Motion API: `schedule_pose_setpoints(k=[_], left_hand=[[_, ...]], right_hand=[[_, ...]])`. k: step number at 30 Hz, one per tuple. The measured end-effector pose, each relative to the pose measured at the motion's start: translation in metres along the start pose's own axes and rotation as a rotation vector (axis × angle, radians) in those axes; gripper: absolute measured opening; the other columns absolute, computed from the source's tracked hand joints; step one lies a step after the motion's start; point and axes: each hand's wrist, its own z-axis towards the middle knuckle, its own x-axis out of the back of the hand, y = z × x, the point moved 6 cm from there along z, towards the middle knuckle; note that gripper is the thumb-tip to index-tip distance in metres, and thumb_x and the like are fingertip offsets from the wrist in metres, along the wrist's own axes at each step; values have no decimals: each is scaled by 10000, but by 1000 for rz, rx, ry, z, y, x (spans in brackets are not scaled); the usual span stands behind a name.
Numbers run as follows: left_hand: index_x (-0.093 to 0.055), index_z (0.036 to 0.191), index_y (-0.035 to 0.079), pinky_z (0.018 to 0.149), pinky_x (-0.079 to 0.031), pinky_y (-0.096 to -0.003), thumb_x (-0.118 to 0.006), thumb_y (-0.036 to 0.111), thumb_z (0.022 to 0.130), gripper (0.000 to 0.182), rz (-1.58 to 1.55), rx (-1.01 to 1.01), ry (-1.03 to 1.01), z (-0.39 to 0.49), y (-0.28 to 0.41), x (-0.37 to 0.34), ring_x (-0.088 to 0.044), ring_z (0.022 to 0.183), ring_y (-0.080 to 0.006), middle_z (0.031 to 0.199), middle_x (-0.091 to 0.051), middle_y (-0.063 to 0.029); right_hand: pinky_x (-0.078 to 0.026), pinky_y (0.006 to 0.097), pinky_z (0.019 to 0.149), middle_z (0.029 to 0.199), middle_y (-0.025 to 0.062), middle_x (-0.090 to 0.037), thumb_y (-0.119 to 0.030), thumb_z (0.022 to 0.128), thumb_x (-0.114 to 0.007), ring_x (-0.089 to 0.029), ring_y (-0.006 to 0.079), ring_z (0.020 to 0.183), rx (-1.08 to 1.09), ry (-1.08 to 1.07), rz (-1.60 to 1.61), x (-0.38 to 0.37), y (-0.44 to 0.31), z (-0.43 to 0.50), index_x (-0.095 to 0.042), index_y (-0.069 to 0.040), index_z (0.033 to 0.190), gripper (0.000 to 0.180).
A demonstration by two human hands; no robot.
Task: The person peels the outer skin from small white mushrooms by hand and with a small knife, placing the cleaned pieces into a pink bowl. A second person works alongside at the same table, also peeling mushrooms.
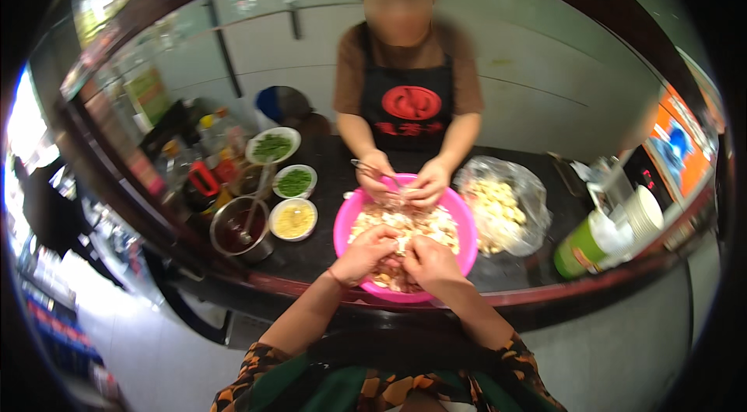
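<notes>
A bright pink plastic basin stands at the counter's near edge, full of garlic cloves and loose papery skins. Over its near half, my left hand and my right hand meet with thumbs and fingertips pinched together. They hold what looks like a small garlic clove, mostly hidden by the fingers. Across from me, a co-worker's two hands work above the far rim, one of them with a thin metal tool. A clear plastic bag of peeled cloves lies just right of the basin.
On the left are a metal pot of dark red sauce with a ladle, bowls of chopped greens, a bowl of minced pale food and several bottles. Stacked paper cups and a green container stand right.
</notes>
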Motion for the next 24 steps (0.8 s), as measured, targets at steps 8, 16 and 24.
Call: schedule_pose_setpoints(k=[8, 16, 24], left_hand=[[-519, 1133, 85, 664, -541, -239, -572, 160, 980, 178, -137, 52, -259, 0, -2, -4, -631, 747, -92, 901, -621, -22], [-558, 1187, 78, 597, -477, -196, -514, 225, 1020, 227, -92, -38, -250, -2, 3, -6, -535, 649, -53, 826, -559, 10], [-559, 1094, 56, 518, -455, -171, -566, 217, 1000, 186, -133, -105, -150, 5, 2, -3, -509, 614, -16, 764, -555, 24]], right_hand=[[-503, 455, 667, 789, 211, -638, -135, 843, -625, -630, 409, 742, -101, 323, -54, 23, 2, -11, -584, -8, 850, 134], [-526, 390, 676, 844, 166, -660, -127, 858, -684, -662, 332, 750, -42, 365, -116, 21, -20, -31, -661, -29, 982, 160], [-542, 362, 703, 875, 150, -677, -90, 856, -681, -679, 305, 800, 109, 234, -22, 2, -35, -14, -674, -16, 963, 131]])
